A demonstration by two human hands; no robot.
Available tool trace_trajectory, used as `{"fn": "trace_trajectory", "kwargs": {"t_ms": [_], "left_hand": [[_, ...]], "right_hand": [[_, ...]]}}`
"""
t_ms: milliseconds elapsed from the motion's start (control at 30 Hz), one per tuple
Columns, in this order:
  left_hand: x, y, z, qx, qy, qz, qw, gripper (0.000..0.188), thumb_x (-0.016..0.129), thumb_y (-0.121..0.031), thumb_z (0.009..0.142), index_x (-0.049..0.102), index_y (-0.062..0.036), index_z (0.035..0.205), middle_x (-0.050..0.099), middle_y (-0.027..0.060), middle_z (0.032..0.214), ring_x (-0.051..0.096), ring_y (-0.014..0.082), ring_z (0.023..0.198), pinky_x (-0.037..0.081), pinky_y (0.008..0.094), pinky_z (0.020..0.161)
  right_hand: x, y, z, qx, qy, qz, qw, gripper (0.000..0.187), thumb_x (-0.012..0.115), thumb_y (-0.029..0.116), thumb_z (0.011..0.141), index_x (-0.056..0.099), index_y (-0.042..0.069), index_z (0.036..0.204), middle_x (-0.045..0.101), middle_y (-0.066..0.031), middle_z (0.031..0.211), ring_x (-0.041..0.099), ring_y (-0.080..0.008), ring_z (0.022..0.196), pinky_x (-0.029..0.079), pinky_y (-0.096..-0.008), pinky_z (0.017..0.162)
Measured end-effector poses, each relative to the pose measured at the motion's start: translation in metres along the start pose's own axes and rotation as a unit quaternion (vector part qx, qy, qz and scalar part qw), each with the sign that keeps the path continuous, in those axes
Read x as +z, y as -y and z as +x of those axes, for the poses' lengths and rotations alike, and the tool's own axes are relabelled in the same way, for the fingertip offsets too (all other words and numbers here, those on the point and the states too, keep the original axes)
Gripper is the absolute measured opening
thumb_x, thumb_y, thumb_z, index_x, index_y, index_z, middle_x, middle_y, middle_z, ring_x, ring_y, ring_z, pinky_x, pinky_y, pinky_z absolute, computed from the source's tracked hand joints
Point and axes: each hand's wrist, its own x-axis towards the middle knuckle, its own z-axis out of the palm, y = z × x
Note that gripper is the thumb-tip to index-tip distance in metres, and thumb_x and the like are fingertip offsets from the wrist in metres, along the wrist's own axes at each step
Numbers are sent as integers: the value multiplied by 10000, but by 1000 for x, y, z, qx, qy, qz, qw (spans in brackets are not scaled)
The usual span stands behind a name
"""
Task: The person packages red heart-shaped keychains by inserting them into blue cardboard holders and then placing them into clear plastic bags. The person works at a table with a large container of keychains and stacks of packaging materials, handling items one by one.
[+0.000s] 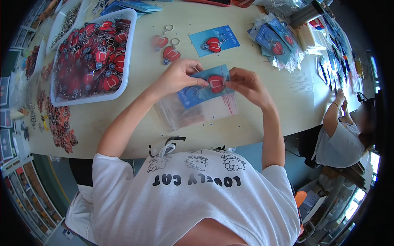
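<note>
Between my two hands is a blue backing card (192,96) with a red keychain (216,83) lying on its face. My left hand (180,76) pinches the card's upper left side, thumb across the front. At the card's right edge, my right hand (248,86) has its fingertips closed beside the red charm. Clear plastic bags (174,115) with a red-lined edge lie on the table under the card. Just beyond my hands lie two loose red keychains (170,54) and another blue card (230,36) bearing a red keychain.
A white bin (129,53) heaped with red keychains stands at the left, with loose metal rings (61,127) beside it. Bagged cards with keychains (273,41) pile up at the far right, near a dark cylinder (305,14). Another person (340,139) sits at the right.
</note>
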Motion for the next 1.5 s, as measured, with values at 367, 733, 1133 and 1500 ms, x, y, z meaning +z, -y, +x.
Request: {"fn": "trace_trajectory", "kwargs": {"t_ms": [367, 733, 1133, 1500], "left_hand": [[6, -13, 2, -42, 20, 26, 999, 227, 766, -88, 788, 640, 0, 956, 705, 55, 796, 638, 59, 716, 482, 198, 655], [11, -23, 11, -30, 67, 57, 996, 321, 777, -86, 773, 610, 25, 1023, 710, 76, 819, 635, 59, 713, 480, 204, 650], [-11, -44, 87, 178, -176, 419, 873, 500, 721, -416, 804, 600, 19, 1019, 657, 156, 1001, 633, 283, 931, 493, 392, 824], [20, -35, 171, -63, -68, 607, 789, 924, 856, -487, 573, 474, 6, 1255, 482, 232, 1280, 443, 402, 1236, 431, 547, 952]], "right_hand": [[10, 11, -6, 16, -130, 11, 991, 125, 705, 81, 841, 667, 6, 933, 708, -57, 846, 645, -82, 785, 502, -226, 673], [5, 14, -17, -64, -65, -153, 984, 130, 708, 74, 818, 729, 8, 928, 675, -49, 970, 598, -94, 882, 489, -267, 792], [-102, -6, -24, -127, -376, 7, 918, 256, 674, 210, 885, 679, -3, 1029, 696, -40, 905, 564, -72, 741, 420, -217, 636], [-112, -11, -6, -64, -551, -489, 673, 471, 698, 243, 837, 554, 6, 1217, 599, -176, 1141, 573, -334, 1049, 460, -414, 894]]}}
